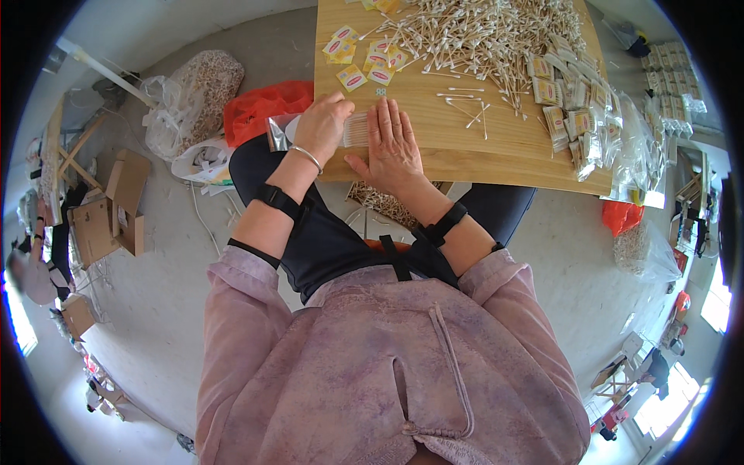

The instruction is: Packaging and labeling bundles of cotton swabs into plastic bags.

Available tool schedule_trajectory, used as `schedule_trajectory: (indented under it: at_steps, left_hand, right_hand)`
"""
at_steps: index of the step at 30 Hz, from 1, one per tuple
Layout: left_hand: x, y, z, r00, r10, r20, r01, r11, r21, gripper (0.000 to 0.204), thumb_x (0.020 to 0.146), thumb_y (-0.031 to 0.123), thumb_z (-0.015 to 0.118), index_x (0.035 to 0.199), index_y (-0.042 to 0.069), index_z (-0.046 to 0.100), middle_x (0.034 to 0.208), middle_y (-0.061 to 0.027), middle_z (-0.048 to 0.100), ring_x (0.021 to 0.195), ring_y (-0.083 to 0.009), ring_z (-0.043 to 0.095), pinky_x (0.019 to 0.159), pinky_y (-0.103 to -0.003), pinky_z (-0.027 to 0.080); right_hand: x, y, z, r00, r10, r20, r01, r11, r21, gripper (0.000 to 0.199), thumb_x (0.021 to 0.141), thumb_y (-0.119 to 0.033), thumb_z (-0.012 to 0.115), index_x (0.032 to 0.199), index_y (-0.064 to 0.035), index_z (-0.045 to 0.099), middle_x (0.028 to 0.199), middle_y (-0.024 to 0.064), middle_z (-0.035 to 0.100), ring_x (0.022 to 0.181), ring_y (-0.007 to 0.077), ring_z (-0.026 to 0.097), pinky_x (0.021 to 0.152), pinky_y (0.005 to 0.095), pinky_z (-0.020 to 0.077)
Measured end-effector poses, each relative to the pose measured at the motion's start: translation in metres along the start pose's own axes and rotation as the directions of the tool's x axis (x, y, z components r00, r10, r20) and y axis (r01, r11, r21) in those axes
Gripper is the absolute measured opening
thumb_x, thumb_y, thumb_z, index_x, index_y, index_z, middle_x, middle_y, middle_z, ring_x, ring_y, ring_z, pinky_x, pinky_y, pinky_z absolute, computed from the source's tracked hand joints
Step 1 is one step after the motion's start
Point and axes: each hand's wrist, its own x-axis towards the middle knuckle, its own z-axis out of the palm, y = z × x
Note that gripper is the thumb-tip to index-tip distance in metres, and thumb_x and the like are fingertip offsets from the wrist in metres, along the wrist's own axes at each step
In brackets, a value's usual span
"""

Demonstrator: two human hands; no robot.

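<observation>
Flat on the wooden table near its front edge lies a row of cotton swabs (356, 130), which seems to be in a small clear bag. At its left end my left hand (321, 124) is closed, fingers curled and pinching the bag; the fingertips are partly hidden. My right hand (394, 146) rests palm down with fingers stretched out, covering the row's right end. Shiny clear plastic (277, 133) sticks out left of my left wrist. Just beyond my hands are several yellow-and-white printed cards (352, 77) and a small patterned piece (380, 91).
A large heap of loose cotton swabs (480, 35) covers the far table (465, 159). Filled swab packs (577, 116) pile up at the right edge. Red bags (267, 105) and a big swab sack (205, 85) stand left; an open cardboard box (124, 201) sits on the floor.
</observation>
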Motion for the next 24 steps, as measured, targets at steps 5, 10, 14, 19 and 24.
schedule_trajectory:
  at_steps: [5, 10, 14, 19, 24]
  left_hand:
    - [-0.032, 0.028, 0.034, 0.886, -0.19, -0.423, 0.014, 0.923, -0.386, 0.042, 0.085, -0.005, 0.044, 0.127, -0.003, 0.047, 0.123, -0.0221, 0.052, 0.115, -0.0394, 0.049, 0.098, -0.041, 0.041]
    - [-0.033, 0.041, 0.05, 0.83, -0.288, -0.478, 0.008, 0.862, -0.506, 0.048, 0.089, -0.003, 0.039, 0.137, -0.003, 0.036, 0.136, -0.0224, 0.045, 0.129, -0.0356, 0.041, 0.108, -0.039, 0.032]
    - [-0.028, 0.035, 0.049, 0.859, -0.332, -0.391, -0.026, 0.733, -0.68, 0.046, 0.092, 0.003, 0.037, 0.138, -0.003, 0.038, 0.14, -0.019, 0.043, 0.132, -0.0295, 0.039, 0.11, -0.035, 0.028]
    - [-0.029, 0.033, 0.044, 0.878, -0.38, -0.29, -0.011, 0.591, -0.807, 0.045, 0.095, 0.009, 0.035, 0.138, -0.003, 0.039, 0.142, -0.0161, 0.043, 0.133, -0.0244, 0.038, 0.11, -0.033, 0.027]
    - [-0.027, 0.025, 0.053, 0.872, -0.385, -0.303, -0.159, 0.362, -0.919, 0.042, 0.099, 0.011, 0.033, 0.136, -0.007, 0.039, 0.142, -0.0194, 0.04, 0.134, -0.027, 0.035, 0.113, -0.037, 0.024]
  right_hand:
    - [-0.001, 0.002, 0.004, 1.0, 0.007, 0.01, -0.007, 1.0, -0.023, 0.086, 0.086, -0.053, 0.048, 0.142, 0.0076, 0.024, 0.15, 0.0248, 0.018, 0.143, 0.0347, 0.011, 0.116, 0.0434, 0.0097]
    - [0.0, 0.003, 0.007, 1.0, 0.001, -0.017, -0.002, 0.998, -0.058, 0.077, 0.089, -0.045, 0.043, 0.141, 0.0088, 0.024, 0.15, 0.024, 0.02, 0.142, 0.0349, 0.013, 0.116, 0.0441, 0.0096]
    - [-0.001, 0.002, 0.008, 1.0, -0.009, -0.021, 0.008, 0.999, -0.046, 0.077, 0.09, -0.046, 0.041, 0.141, 0.0088, 0.024, 0.15, 0.0242, 0.02, 0.142, 0.035, 0.013, 0.116, 0.0443, 0.0097]
    - [-0.003, 0.005, 0.008, 0.999, -0.038, 0.01, 0.038, 0.998, -0.042, 0.08, 0.09, -0.052, 0.04, 0.141, 0.0092, 0.025, 0.149, 0.0245, 0.021, 0.142, 0.0356, 0.013, 0.116, 0.0446, 0.0099]
    - [-0.003, 0.003, 0.008, 0.999, -0.05, 0.008, 0.05, 0.998, -0.039, 0.081, 0.09, -0.052, 0.04, 0.141, 0.0092, 0.024, 0.149, 0.025, 0.021, 0.142, 0.0362, 0.013, 0.116, 0.0446, 0.0096]
